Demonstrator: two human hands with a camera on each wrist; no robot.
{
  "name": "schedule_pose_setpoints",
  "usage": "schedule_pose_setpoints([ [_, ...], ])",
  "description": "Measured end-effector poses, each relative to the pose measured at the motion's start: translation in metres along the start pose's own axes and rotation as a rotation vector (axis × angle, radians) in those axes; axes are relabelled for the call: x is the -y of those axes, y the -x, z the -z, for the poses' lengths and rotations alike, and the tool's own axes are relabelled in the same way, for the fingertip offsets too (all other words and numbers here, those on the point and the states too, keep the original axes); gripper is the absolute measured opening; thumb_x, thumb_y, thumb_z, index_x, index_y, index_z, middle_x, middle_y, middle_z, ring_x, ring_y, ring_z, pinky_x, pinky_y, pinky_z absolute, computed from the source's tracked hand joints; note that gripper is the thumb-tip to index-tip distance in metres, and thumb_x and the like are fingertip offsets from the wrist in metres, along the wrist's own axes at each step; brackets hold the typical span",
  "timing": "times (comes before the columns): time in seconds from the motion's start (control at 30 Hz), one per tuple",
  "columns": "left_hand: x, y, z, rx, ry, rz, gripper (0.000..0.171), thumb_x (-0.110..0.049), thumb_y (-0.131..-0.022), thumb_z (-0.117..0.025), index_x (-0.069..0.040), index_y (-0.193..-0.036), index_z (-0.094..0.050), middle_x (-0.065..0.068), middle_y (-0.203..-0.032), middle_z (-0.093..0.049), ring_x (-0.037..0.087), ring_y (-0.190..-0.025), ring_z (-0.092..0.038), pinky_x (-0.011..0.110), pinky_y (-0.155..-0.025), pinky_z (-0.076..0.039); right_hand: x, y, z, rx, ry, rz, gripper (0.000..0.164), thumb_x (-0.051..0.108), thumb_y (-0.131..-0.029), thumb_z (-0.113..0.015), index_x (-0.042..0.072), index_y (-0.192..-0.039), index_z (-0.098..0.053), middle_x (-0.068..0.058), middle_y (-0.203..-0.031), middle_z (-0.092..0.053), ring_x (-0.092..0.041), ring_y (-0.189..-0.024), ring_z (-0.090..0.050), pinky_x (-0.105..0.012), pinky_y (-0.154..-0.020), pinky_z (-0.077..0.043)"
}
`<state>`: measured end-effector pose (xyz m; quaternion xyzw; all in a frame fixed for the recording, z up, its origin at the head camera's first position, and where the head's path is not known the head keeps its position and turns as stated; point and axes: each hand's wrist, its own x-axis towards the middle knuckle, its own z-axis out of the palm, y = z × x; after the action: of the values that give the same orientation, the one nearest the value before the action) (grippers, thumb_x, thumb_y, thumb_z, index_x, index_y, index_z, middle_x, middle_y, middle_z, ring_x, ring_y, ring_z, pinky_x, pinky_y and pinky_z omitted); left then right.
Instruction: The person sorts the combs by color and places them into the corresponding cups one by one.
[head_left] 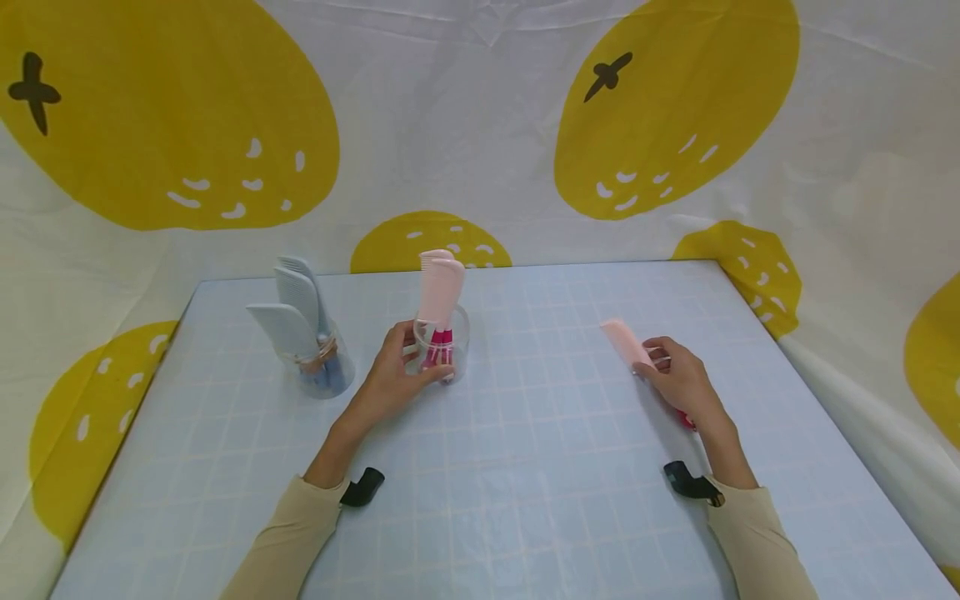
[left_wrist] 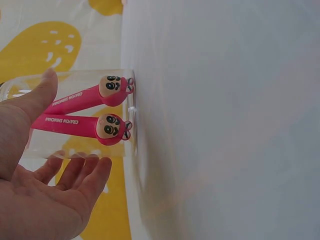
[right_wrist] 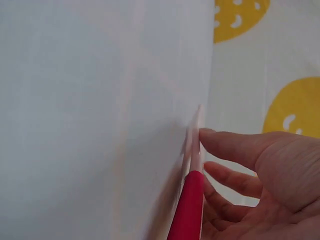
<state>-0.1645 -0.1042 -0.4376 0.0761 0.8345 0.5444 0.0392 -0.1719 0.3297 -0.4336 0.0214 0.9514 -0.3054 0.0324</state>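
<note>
My left hand (head_left: 393, 377) is wrapped around a clear jar (head_left: 462, 333) standing on the table, thumb on the near side and fingers on the far side. Two pink combs (head_left: 441, 292) stand in the jar, heads up. Through the glass in the left wrist view, their dark pink handles (left_wrist: 75, 124) end in small cartoon faces near the bottom. Over on the right, my right hand (head_left: 678, 379) pinches another pink comb (head_left: 622, 340) near the base of its head. That comb is seen edge-on in the right wrist view, its red handle (right_wrist: 189, 207) toward the camera.
Left of my left hand stands a second clear jar (head_left: 330, 379), tied with twine and holding several pale blue combs (head_left: 288, 321). A pale blue checked cloth (head_left: 510, 467) covers the table. Behind it hangs a white curtain (head_left: 480, 125) with yellow fruit prints.
</note>
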Motion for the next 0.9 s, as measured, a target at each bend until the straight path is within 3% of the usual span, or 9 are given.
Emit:
schedule_pose_setpoints([
  [0.37, 0.001, 0.0, 0.0, -0.002, -0.005, -0.003, 0.088, -0.026, -0.087, -0.085, -0.007, -0.153, -0.03, 0.015, -0.152, -0.038, 0.035, -0.14, -0.041, 0.052, -0.115, -0.04, 0.002, 0.002, 0.0, -0.091, -0.011, 0.056, 0.042, 0.019, -0.1, -0.069, -0.002, -0.134, -0.057, -0.026, -0.117, -0.065, -0.04, -0.103, -0.064, -0.055, -0.09, -0.057],
  [0.7, 0.002, -0.001, 0.0, -0.003, 0.006, -0.015, 0.088, -0.025, -0.087, -0.085, -0.008, -0.152, -0.03, 0.014, -0.153, -0.038, 0.034, -0.14, -0.041, 0.051, -0.115, -0.04, 0.015, 0.002, 0.001, -0.142, -0.042, 0.073, 0.039, 0.027, -0.1, -0.07, 0.001, -0.128, -0.061, -0.021, -0.116, -0.066, -0.034, -0.101, -0.064, -0.024, -0.079, -0.054],
  [0.9, 0.002, -0.001, 0.001, -0.002, 0.009, -0.017, 0.087, -0.024, -0.087, -0.085, -0.007, -0.152, -0.03, 0.014, -0.152, -0.039, 0.034, -0.139, -0.041, 0.051, -0.115, -0.041, 0.024, 0.002, 0.0, -0.198, -0.085, 0.065, 0.043, 0.034, -0.098, -0.071, 0.005, -0.128, -0.061, -0.018, -0.119, -0.069, -0.032, -0.102, -0.066, -0.015, -0.078, -0.055],
])
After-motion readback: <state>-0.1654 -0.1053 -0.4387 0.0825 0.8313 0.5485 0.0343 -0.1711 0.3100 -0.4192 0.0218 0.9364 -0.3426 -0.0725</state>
